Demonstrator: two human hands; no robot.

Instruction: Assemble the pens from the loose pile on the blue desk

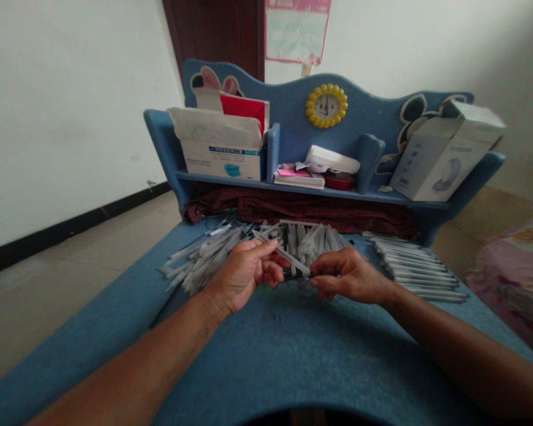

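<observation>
Between thumb and fingers, my left hand [251,269] holds a thin whitish pen barrel [293,260], slanted down to the right. My right hand [350,275] is closed in a pinch at the barrel's lower right end; any small part between its fingertips is hidden. Just under the barrel a short dark piece shows, too blurred to name. Behind my left hand lies a loose heap of translucent pen barrels [195,260]. Another heap of pale barrels [324,239] lies beyond both hands. To the right, dark-cored pens [420,269] rest side by side in a row.
A blue desk [293,355] carries everything. Across its back runs a shelf with a mask box [222,157], a paper stack [299,178], a yellow flower clock [326,106] and a tilted white box [444,157]. Below the shelf lies red checked cloth [302,210].
</observation>
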